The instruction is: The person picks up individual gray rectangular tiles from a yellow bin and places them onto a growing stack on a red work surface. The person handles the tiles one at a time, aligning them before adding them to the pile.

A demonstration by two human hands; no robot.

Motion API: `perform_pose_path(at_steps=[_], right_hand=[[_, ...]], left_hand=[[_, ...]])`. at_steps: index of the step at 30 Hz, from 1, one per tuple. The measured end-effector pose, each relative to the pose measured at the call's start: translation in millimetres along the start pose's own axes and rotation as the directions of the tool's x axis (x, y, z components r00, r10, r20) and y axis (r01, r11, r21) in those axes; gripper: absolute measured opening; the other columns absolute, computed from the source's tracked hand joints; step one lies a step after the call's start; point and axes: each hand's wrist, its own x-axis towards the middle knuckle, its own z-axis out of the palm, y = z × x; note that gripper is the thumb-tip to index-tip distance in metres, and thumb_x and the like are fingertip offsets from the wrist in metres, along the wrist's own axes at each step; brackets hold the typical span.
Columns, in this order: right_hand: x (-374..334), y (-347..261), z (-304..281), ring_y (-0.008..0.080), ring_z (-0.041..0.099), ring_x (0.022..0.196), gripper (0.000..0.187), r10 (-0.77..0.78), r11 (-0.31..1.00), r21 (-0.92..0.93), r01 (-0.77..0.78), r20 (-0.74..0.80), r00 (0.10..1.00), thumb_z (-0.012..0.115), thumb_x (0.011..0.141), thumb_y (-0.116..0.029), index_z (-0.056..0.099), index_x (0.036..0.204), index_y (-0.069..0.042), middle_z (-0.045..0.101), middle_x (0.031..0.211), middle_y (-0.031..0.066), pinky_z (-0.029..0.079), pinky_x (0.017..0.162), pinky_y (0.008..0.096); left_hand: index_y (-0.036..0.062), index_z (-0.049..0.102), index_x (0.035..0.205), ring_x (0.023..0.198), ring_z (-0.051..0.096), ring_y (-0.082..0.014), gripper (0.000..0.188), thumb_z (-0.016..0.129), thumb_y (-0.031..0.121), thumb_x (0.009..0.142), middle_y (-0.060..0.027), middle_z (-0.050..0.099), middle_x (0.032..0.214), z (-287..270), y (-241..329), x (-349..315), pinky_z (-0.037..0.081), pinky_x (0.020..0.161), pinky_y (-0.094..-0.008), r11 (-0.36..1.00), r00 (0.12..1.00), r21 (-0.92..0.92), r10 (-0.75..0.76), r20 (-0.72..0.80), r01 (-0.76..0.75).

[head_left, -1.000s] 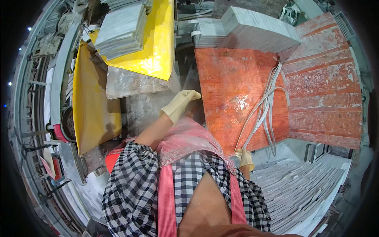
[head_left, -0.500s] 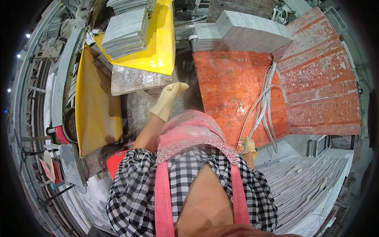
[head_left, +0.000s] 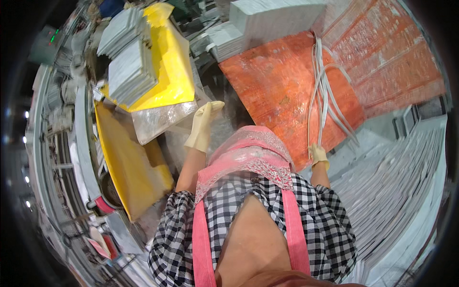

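Observation:
My left hand [head_left: 202, 125], in a cream rubber glove, hangs in front of my body with its fingers stretched to the right. Nothing shows in it, and it is closest to a wet grey slab [head_left: 160, 119] under a yellow sheet [head_left: 174, 71]. Gloved too, my right hand [head_left: 318, 154] is closed at the near edge of an orange-red board [head_left: 272, 86]. Its fingers grip the lower end of a pale strap [head_left: 310, 126]. More strands of this bundle lie over the board, some looping to the right.
Grey-white stone tiles [head_left: 131, 71] are stacked on the yellow sheet. A tall block of tiles [head_left: 272, 21] stands behind the board. A second yellow panel [head_left: 126, 162] leans at left. Rows of thin upright slabs [head_left: 397, 186] fill the right side, beneath a streaked red board [head_left: 382, 57].
The view has turned, so the orange board appears tilted and farther up. My right hand has moved up and right along the board's near edge. My left hand keeps a similar pose.

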Motion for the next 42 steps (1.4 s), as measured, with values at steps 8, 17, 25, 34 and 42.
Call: perform_pose_path(at_steps=[8, 17, 25, 34, 42], right_hand=[[-34.8, 48.4, 9.0, 0.0215, 0.064, 0.097, 0.051, 0.119, 0.990, 0.099, -0.102, -0.179, 0.977, 0.057, 0.098, -0.036, 0.058, 0.133, 0.001, 0.070, 0.110, 0.0121, 0.048, 0.091, 0.0353], [-55.2, 88.3, 21.5, 0.0204, 0.064, 0.099, 0.055, 0.264, 0.942, 0.269, -0.200, -0.228, 0.937, 0.058, 0.101, -0.037, 0.053, 0.140, 0.002, 0.073, 0.109, 0.0109, 0.047, 0.093, 0.0375], [-59.5, 72.5, 34.3, 0.0182, 0.060, 0.099, 0.053, 0.259, 0.939, 0.283, -0.196, -0.205, 0.944, 0.059, 0.101, -0.040, 0.054, 0.138, -0.001, 0.073, 0.111, 0.0073, 0.043, 0.094, 0.0361], [-40.9, 65.8, 32.2, 0.0209, 0.061, 0.105, 0.047, 0.278, 0.934, 0.276, -0.226, -0.167, 0.946, 0.061, 0.099, -0.037, 0.060, 0.129, -0.001, 0.072, 0.108, 0.0092, 0.043, 0.099, 0.0409], [-36.4, 56.4, 25.6, 0.0104, 0.061, 0.082, 0.043, 0.191, 0.949, 0.282, -0.141, -0.156, 0.969, 0.061, 0.101, -0.036, 0.058, 0.127, -0.001, 0.075, 0.102, 0.0048, 0.044, 0.068, 0.0261]], left_hand=[[-0.0068, 0.064, 0.124, 0.119, 0.067, -0.0274, 0.047, 0.051, 0.036, 0.108, -0.0205, 0.069, 0.125, 8.3, 4.2, 19.5, 0.050, 0.108, -0.0373, 0.999, 0.997, 0.035, -0.032, 0.063, 0.030], [-0.0084, 0.063, 0.125, 0.125, 0.062, -0.0298, 0.054, 0.051, 0.041, 0.107, -0.0217, 0.066, 0.130, 19.9, 14.6, 29.7, 0.043, 0.114, -0.0415, 0.991, 0.993, 0.113, -0.081, 0.087, 0.071], [-0.0078, 0.064, 0.122, 0.123, 0.063, -0.0294, 0.046, 0.047, 0.032, 0.109, -0.0222, 0.067, 0.127, 21.1, 20.1, 28.5, 0.044, 0.114, -0.0411, 0.989, 0.993, 0.118, -0.093, 0.076, 0.084], [-0.0071, 0.064, 0.124, 0.123, 0.063, -0.0283, 0.050, 0.048, 0.037, 0.109, -0.0207, 0.067, 0.128, 12.0, 18.9, 13.5, 0.044, 0.113, -0.0404, 0.991, 0.996, 0.110, -0.082, 0.031, 0.078], [-0.0079, 0.064, 0.123, 0.122, 0.064, -0.0281, 0.047, 0.049, 0.034, 0.109, -0.0214, 0.068, 0.126, 24.3, 21.7, 25.1, 0.047, 0.111, -0.0390, 0.995, 0.995, 0.086, -0.063, 0.082, 0.056]])
